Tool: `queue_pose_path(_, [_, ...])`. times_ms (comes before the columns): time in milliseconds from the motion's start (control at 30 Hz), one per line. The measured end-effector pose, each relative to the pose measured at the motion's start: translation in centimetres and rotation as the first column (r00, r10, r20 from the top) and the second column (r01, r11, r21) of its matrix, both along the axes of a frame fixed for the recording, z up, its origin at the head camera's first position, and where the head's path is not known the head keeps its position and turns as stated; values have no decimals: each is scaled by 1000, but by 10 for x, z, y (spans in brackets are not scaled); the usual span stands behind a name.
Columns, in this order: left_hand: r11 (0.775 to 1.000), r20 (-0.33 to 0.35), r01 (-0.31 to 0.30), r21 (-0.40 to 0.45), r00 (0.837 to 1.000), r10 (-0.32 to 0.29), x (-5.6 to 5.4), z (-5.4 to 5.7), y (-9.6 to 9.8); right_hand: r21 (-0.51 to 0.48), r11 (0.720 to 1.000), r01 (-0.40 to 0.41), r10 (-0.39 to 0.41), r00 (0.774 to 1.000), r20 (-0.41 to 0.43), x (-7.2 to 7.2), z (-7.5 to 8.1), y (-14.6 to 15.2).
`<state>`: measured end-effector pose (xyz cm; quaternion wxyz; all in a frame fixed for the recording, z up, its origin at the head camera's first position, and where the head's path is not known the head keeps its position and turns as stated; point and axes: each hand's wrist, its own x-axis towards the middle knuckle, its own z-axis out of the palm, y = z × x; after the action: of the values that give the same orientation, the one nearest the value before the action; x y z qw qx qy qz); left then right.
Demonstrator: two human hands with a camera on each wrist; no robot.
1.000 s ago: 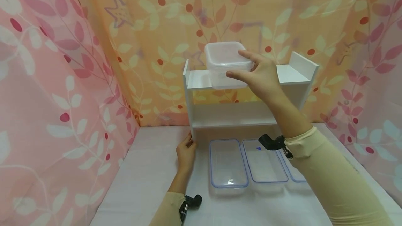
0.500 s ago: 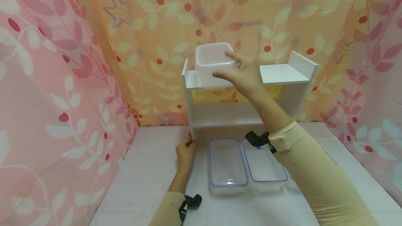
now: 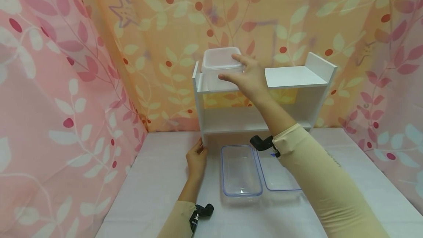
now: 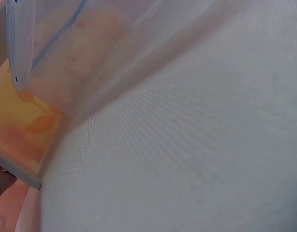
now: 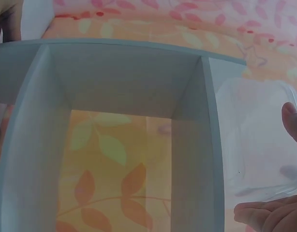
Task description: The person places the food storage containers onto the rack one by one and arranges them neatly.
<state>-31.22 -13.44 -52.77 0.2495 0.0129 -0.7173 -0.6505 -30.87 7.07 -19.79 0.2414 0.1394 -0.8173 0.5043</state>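
Shelf top (image 3: 294, 76) — box (image 3: 219, 61) btwn R fingers (image 3: 241, 59)

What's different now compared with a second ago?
The right hand moved the lidded container left along the top of the white shelf, close to its left end. It was already held and hasn't been let go. The right sleeve now hides the third box. Unchanged: the left hand holding the shelf's left foot, and the two blue-rimmed boxes in view.
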Motion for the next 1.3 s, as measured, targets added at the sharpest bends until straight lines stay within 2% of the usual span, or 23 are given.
queue_pose_path(333, [1000,5,4,9,1000,-4,-1,-2,0,-39,999,-1,1,1000,2,-7,-7,-6])
queue_pose_path(833, [1000,18,2,17,1000,-2,2,-1,2,-32,999,4,-4,1000,2,-13,-9,-10])
queue_pose_path(1167, [1000,20,-1,-1,1000,1,0,-1,1,98,995,12,-17,998,53,-6,-4,-6])
queue_pose_path(1300, [1000,20,5,6,1000,-5,1,-1,1,134,991,2,-6,999,33,0,-2,0])
